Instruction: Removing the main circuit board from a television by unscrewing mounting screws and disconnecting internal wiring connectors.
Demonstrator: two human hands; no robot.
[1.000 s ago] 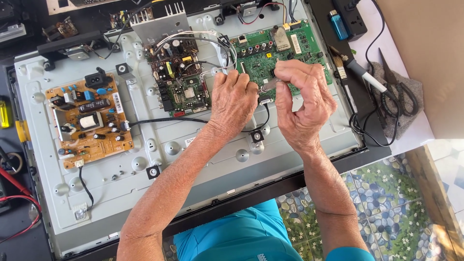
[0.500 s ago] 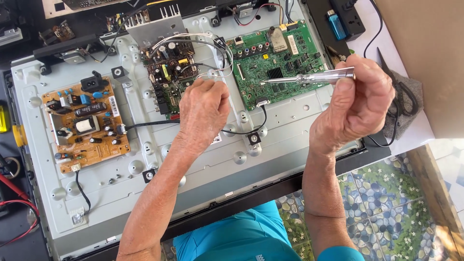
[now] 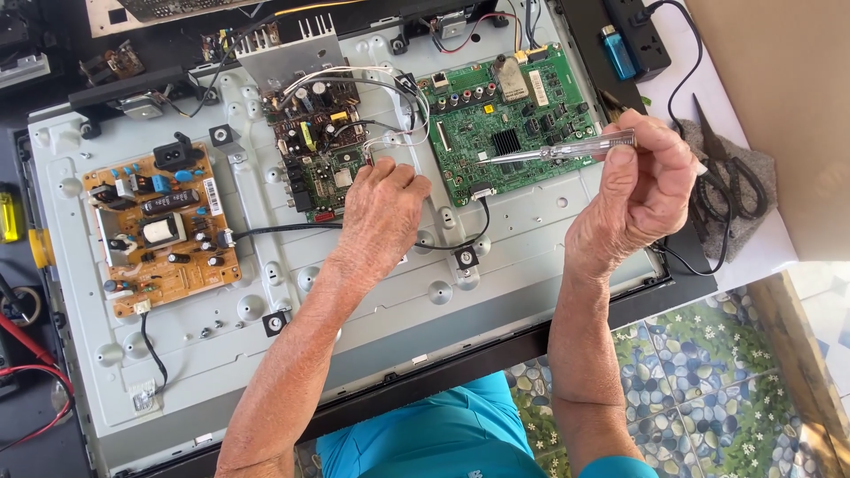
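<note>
Taking the green rectangular circuit board (image 3: 518,124) as landmark: a narrow white rectangular label (image 3: 538,88) lies on its upper part. Far to its left, a small white upright sticker (image 3: 212,196) sits on the right edge of the orange-brown circuit board (image 3: 159,230). Far lower left, a small white tag (image 3: 142,399) lies on the grey metal back panel (image 3: 354,327).

A slim screwdriver (image 3: 567,150) with a clear handle and thin metal shaft lies almost level above a green circuit board (image 3: 509,124), tip pointing left over the board's middle. The board is rectangular, dotted with chips, connectors and a black heat sink. A bundle of white and grey wires (image 3: 381,133) loops just left of it.
</note>
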